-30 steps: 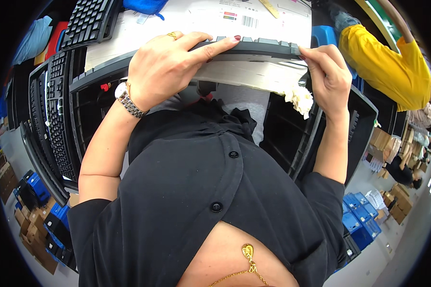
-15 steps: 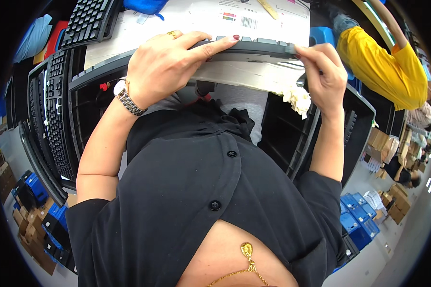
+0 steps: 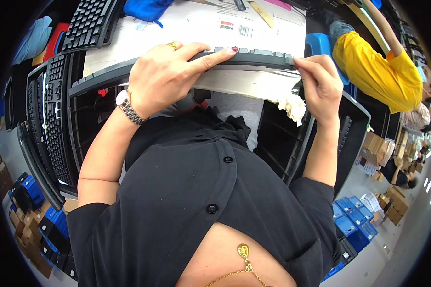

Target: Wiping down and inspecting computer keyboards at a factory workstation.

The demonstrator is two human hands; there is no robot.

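Observation:
A black keyboard (image 3: 258, 59) is tilted along the near edge of the white-covered table, its long side toward me. My left hand (image 3: 165, 79) lies over its middle and holds it, the index finger stretched along the keys and the thumb side hidden. At the keyboard's right end, my right hand (image 3: 323, 88) is closed in a pinch against the corner. A small greyish patch shows at those fingertips; I cannot make out what it is.
More black keyboards stand at the left, one (image 3: 92, 24) on the table and another (image 3: 58, 119) beside it. A blue cloth (image 3: 147, 10) and a yellow cutter-like strip (image 3: 261, 14) lie farther back. Crumpled white material (image 3: 291, 107) hangs at the table edge. A person in yellow (image 3: 368, 67) is at the right.
The keyboard and both hands appear slightly lower in view, as does the table, as my view shifts a little. Both hands keep their places on the keyboard.

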